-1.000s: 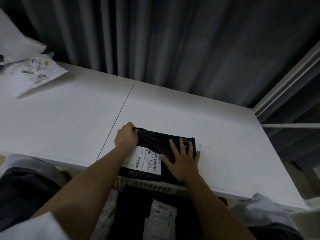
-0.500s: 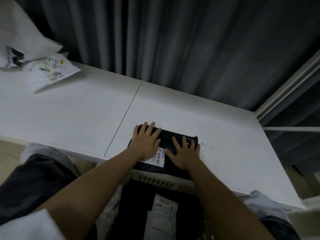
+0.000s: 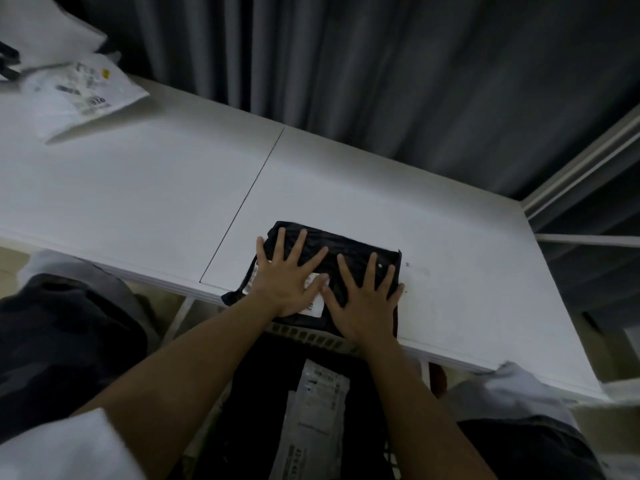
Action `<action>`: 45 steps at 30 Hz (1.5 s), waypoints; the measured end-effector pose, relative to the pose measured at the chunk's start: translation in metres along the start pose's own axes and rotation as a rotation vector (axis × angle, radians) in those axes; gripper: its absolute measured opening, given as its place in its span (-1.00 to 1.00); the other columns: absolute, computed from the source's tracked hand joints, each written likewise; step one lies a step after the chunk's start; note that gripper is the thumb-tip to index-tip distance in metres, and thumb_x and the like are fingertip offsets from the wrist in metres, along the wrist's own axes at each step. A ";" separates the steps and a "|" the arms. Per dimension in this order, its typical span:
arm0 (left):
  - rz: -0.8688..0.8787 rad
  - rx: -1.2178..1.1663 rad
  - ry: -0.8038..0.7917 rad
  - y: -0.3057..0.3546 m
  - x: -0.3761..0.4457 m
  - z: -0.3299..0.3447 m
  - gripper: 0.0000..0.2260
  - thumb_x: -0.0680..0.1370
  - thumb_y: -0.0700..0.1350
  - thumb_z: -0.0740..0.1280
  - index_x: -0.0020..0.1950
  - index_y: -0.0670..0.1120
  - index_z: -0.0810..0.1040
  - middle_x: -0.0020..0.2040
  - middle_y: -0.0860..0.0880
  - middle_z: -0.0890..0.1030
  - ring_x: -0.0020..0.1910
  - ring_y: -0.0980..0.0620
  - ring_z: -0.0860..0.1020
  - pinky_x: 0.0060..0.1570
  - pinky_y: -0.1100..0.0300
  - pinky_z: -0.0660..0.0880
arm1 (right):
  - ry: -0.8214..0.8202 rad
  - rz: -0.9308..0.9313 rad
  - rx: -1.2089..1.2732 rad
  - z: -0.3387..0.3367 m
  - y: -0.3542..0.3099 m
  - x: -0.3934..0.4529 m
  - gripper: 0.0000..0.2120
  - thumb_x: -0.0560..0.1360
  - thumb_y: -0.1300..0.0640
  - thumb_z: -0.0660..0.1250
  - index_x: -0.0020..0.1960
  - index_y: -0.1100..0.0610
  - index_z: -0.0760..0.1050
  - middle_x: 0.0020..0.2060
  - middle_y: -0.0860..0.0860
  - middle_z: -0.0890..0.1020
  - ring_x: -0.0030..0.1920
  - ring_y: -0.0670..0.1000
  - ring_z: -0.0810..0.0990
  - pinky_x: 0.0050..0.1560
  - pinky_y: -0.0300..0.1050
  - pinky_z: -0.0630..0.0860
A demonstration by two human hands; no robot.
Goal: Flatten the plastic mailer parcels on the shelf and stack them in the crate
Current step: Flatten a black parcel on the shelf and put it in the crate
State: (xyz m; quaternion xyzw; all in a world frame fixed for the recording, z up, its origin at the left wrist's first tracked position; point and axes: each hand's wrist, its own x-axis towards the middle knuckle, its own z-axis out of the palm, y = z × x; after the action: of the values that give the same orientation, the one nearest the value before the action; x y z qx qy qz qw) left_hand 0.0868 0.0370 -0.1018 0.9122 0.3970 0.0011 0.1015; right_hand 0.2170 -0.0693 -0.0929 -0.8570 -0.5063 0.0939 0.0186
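A black plastic mailer (image 3: 349, 249) with a white label lies at the front edge of the white shelf (image 3: 138, 188), its near end hanging over the edge. My left hand (image 3: 287, 275) presses flat on its left half with fingers spread. My right hand (image 3: 363, 296) presses flat on its right half, fingers spread too. Below the shelf edge stands the white crate (image 3: 311, 336); inside it lie dark mailers with a labelled one (image 3: 315, 417) on top.
White mailers (image 3: 79, 88) with labels lie at the far left of the shelf. Grey curtains (image 3: 381, 81) hang behind. A white frame post (image 3: 581, 164) rises at the right. My knees flank the crate.
My left hand let go of the mailer's top left corner and laid itself flat on the parcel. Both hands now press with fingers spread wider. The view shifted slightly left.
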 end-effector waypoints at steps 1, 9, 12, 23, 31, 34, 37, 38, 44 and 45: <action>-0.002 0.001 0.008 -0.001 0.000 -0.001 -0.34 0.39 0.37 -0.43 0.50 0.28 -0.29 0.55 -0.04 -0.31 0.49 -0.25 -0.34 0.35 -0.39 -0.32 | 0.004 0.000 0.007 -0.001 -0.001 0.000 -0.32 0.40 -0.50 -0.26 0.46 -0.36 -0.33 0.51 0.06 -0.36 0.47 0.28 -0.39 0.37 0.37 -0.38; 0.008 0.024 0.010 0.000 -0.001 0.002 -0.41 0.49 0.28 -0.28 0.53 0.25 -0.22 0.57 -0.06 -0.23 0.51 -0.25 -0.28 0.35 -0.39 -0.28 | -0.024 0.010 0.010 0.003 0.000 0.001 -0.33 0.42 -0.48 -0.28 0.47 -0.34 -0.31 0.51 0.07 -0.34 0.49 0.27 -0.35 0.38 0.34 -0.39; 0.004 0.035 0.010 0.000 -0.001 0.004 -0.46 0.55 0.28 -0.23 0.53 0.25 -0.19 0.57 -0.07 -0.21 0.51 -0.24 -0.27 0.34 -0.38 -0.28 | -0.039 0.002 0.001 0.003 0.000 0.002 -0.34 0.43 -0.46 -0.27 0.48 -0.33 -0.31 0.52 0.08 -0.34 0.49 0.28 -0.34 0.39 0.35 -0.37; 0.055 0.085 -0.078 -0.002 -0.002 -0.004 -0.50 0.61 0.26 -0.14 0.53 0.25 -0.19 0.57 -0.07 -0.23 0.51 -0.24 -0.29 0.36 -0.35 -0.34 | 0.142 -0.056 -0.082 -0.037 -0.006 0.035 -0.50 0.61 -0.10 0.03 0.50 0.04 0.18 0.46 0.15 0.29 0.41 0.19 0.28 0.46 0.28 -0.06; 0.070 0.200 0.102 -0.026 -0.047 -0.015 -0.19 0.42 0.42 -0.44 0.56 0.13 0.04 0.56 -0.17 0.09 0.52 -0.23 0.09 0.38 -0.34 -0.01 | -0.193 -0.028 0.308 -0.040 -0.003 -0.005 -0.69 0.56 0.02 0.28 0.22 0.17 0.45 0.17 0.13 0.56 0.21 0.16 0.48 0.18 -0.03 0.40; -0.222 -0.096 0.370 -0.013 -0.081 -0.012 -0.35 0.54 0.29 0.09 0.49 -0.10 0.29 0.38 -0.26 0.37 0.29 -0.28 0.40 0.22 -0.21 0.33 | -0.203 0.115 0.811 -0.021 0.008 -0.050 -0.78 0.54 0.12 0.33 0.15 0.18 0.53 0.11 0.11 0.63 0.09 0.11 0.59 0.20 0.05 0.50; -0.439 -0.598 0.337 -0.001 -0.107 0.010 -0.34 0.52 0.18 0.32 0.46 -0.17 0.21 0.35 -0.24 0.32 0.31 -0.22 0.32 0.26 -0.03 0.27 | -0.279 0.287 1.145 0.000 0.015 -0.095 -0.75 0.57 0.16 0.31 0.24 0.13 0.50 0.19 0.08 0.59 0.14 0.08 0.57 0.27 0.04 0.46; -0.458 -0.799 0.283 0.002 -0.113 0.015 -0.32 0.51 0.16 0.34 0.46 -0.16 0.16 0.34 -0.23 0.35 0.30 -0.20 0.36 0.29 0.00 0.31 | -0.302 0.310 1.197 0.008 0.017 -0.106 -0.72 0.58 0.18 0.30 0.28 0.14 0.48 0.20 0.06 0.58 0.15 0.06 0.56 0.26 -0.02 0.46; -0.437 -1.069 -0.079 0.025 -0.148 0.046 -0.50 0.60 -0.10 0.27 0.45 -0.22 0.16 0.35 -0.17 0.46 0.29 -0.16 0.46 0.27 0.02 0.40 | -0.277 0.411 1.142 0.054 0.035 -0.157 -0.68 0.58 0.26 0.27 0.33 0.19 0.46 0.25 0.10 0.55 0.21 0.09 0.53 0.23 -0.06 0.44; -0.408 -1.001 -0.136 0.028 -0.151 0.054 -0.57 0.60 -0.13 0.27 0.41 -0.23 0.25 0.33 -0.19 0.47 0.28 -0.17 0.46 0.24 0.02 0.41 | -0.290 0.444 1.108 0.060 0.040 -0.163 -0.67 0.58 0.26 0.27 0.34 0.20 0.45 0.25 0.11 0.54 0.21 0.12 0.52 0.20 -0.07 0.45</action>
State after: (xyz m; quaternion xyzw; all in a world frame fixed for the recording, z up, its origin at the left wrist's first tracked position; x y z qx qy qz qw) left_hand 0.0080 -0.1008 -0.1373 0.6548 0.5094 0.1115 0.5470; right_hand 0.1642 -0.2341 -0.1340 -0.7835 -0.1891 0.4602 0.3724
